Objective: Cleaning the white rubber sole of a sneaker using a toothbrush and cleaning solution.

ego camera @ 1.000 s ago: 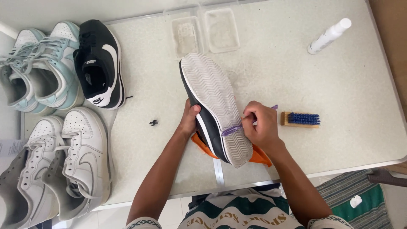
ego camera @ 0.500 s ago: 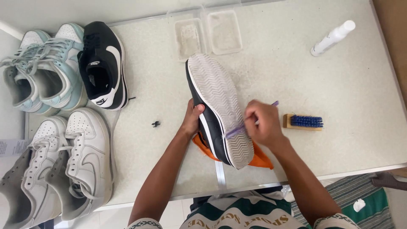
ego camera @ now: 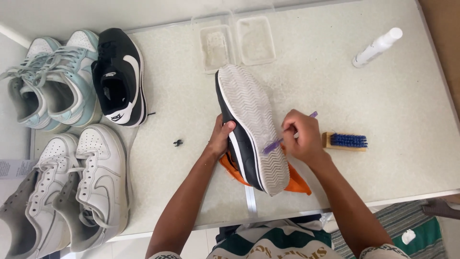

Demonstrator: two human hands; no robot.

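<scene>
Gripping the black shoe [ego camera: 237, 144] sole-up mid-table, your left hand [ego camera: 221, 136] clamps its side; right hand [ego camera: 301, 136] pinches a purple toothbrush [ego camera: 275, 144] against the pale zigzag sole. Bare table [ego camera: 383, 91] lies rightward, front edge near.

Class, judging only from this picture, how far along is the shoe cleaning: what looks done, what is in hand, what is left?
Done: nothing can be confirmed. In hand: the left hand steadies the black shoe sole-up while the right hand works a purple toothbrush on its grey sole. Left, apparently: the other black shoe, the blue pair and the white pair, all untouched.
</scene>
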